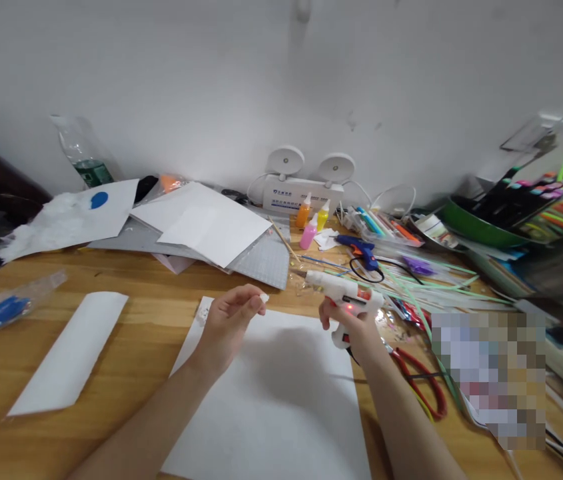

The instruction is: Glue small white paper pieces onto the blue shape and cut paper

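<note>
My right hand (351, 323) grips the handle of a white hot glue gun (344, 290), whose nozzle points left and whose small red light glows. My left hand (231, 323) is closed, pinching a small white piece (264, 298) between thumb and fingertips; what it is made of I cannot make out. Both hands are above a large white sheet of paper (281, 400) on the wooden table. The glue gun's tip is a short way to the right of the white piece, apart from it.
Left lie a white paper strip (74, 353) and a bagged blue item (6, 310). Behind are stacked papers (211, 220) on a grey cutting mat (266, 257). To the right are small paint bottles (308, 231), a blue glue gun (358, 250), red-handled pliers (418, 383) and craft stems.
</note>
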Demonstrator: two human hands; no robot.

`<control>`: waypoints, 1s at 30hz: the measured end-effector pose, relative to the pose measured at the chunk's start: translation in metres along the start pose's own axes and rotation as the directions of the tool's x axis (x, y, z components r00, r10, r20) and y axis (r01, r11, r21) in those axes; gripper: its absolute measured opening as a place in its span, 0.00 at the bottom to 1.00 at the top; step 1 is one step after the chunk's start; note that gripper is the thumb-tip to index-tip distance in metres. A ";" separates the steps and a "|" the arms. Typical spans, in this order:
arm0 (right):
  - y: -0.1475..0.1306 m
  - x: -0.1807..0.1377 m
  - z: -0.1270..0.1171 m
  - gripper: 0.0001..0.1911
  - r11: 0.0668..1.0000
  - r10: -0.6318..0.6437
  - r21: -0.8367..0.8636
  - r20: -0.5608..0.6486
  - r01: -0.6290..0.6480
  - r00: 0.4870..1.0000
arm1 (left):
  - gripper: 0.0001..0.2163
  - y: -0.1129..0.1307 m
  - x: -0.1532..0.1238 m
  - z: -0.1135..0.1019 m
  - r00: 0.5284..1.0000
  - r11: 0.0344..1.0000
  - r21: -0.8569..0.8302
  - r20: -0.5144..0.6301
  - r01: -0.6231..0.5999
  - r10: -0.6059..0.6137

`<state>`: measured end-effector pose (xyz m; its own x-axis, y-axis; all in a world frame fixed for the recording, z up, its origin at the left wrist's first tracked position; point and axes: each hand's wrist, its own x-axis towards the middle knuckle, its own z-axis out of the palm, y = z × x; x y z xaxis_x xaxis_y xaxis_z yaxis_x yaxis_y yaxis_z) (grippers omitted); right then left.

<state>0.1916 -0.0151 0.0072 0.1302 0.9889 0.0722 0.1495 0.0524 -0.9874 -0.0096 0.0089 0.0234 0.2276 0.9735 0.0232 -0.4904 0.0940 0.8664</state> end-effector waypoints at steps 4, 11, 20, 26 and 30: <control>0.015 0.017 -0.015 0.08 0.986 0.020 -0.149 -0.367 -0.080 0.930 | 0.05 0.003 -0.001 0.000 1.000 0.999 0.038 0.016 0.017 -0.017; 0.037 0.066 -0.045 0.17 0.758 -0.054 -0.580 -0.512 -0.298 0.857 | 0.05 -0.003 -0.001 -0.003 0.999 0.995 0.099 0.042 0.029 -0.034; 0.052 0.089 -0.046 0.23 0.498 -0.036 -0.746 -0.528 -0.443 0.848 | 0.05 0.006 -0.002 0.004 0.999 0.994 0.105 -0.020 0.043 -0.041; 0.044 0.081 -0.047 0.21 0.462 -0.096 -0.778 -0.522 -0.427 0.848 | 0.05 0.002 -0.001 0.003 0.999 0.991 0.130 -0.023 0.039 -0.037; 0.034 0.065 -0.052 0.20 0.492 -0.178 -0.757 -0.571 -0.430 0.801 | 0.05 -0.001 0.001 -0.002 1.000 0.981 0.194 -0.024 0.013 -0.008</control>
<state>0.2562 0.0439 -0.0145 0.6374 0.7037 0.3140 0.7595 -0.5049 -0.4102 -0.0106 0.0101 0.0211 0.2119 0.9773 0.0042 -0.3150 0.0642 0.9469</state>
